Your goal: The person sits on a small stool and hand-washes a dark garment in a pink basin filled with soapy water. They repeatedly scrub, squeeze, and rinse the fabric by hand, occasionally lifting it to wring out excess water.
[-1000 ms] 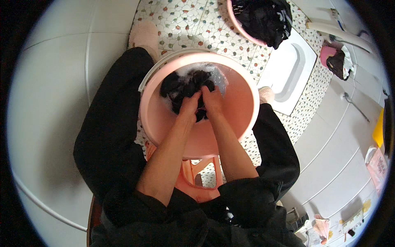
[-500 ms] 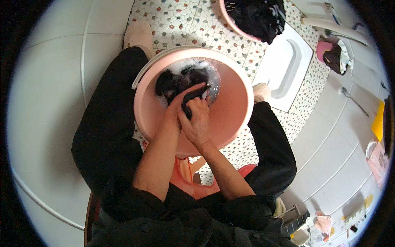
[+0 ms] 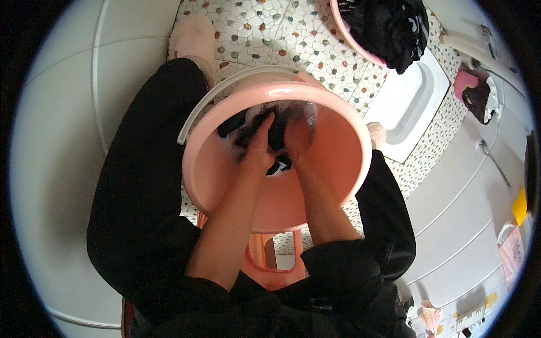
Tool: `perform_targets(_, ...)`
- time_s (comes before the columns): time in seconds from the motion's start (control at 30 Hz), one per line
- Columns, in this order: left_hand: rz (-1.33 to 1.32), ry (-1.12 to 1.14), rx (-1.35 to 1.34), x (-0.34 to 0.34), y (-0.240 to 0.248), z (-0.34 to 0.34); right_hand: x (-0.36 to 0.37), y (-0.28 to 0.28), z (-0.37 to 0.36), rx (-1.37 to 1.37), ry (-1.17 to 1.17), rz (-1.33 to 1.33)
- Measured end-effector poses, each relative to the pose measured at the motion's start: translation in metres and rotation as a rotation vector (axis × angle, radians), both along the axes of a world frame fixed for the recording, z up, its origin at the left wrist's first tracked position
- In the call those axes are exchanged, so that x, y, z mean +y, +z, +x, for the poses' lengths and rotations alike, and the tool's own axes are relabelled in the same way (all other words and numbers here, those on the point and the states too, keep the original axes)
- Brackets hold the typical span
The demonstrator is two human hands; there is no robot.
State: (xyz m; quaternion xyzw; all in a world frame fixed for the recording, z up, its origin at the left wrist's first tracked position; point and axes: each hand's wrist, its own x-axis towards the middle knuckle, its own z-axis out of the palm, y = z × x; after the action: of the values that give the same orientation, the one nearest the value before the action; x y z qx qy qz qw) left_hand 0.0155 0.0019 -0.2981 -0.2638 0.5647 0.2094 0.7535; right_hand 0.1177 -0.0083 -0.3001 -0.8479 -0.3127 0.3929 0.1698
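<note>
A pink bucket point(image 3: 332, 186) stands between my knees, with dark, wet black clothes point(image 3: 230, 123) and sudsy water at its bottom. Both my hands are down inside it. My left hand point(image 3: 260, 147) is closed on a piece of black cloth point(image 3: 276, 134), one finger showing along its edge. Against the cloth's other side, my right hand point(image 3: 298, 135) grips it too, its fingers smeared by motion and shadow. A black-and-white end of the cloth sticks out below, between my wrists. Which garment it is, I cannot tell.
A pink basin point(image 3: 360, 46) heaped with black clothes point(image 3: 389, 31) lies far right, beside a white squat toilet point(image 3: 403, 107). The bucket's pale handle point(image 3: 194, 115) rests toward the left. An orange plastic stool point(image 3: 276, 276) is near me. A tiled wall point(image 3: 445, 191) rises at right.
My hands have moved apart and deeper into the bucket; before, they were pressed together over the cloth. The bucket appears larger and tilted differently, and the view has shifted.
</note>
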Motion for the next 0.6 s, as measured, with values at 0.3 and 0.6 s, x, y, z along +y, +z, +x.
perform_targets(0.3, 0.178, 0.213, -0.126, -0.054, -0.067, -0.053, 0.003, 0.076, -0.083, -0.026, 0.17, 0.027)
perform_targets(0.6, 0.051, 0.11, -0.026, -0.011, -0.017, -0.008, -0.003, 0.005, -0.022, 0.044, -0.111, 0.144)
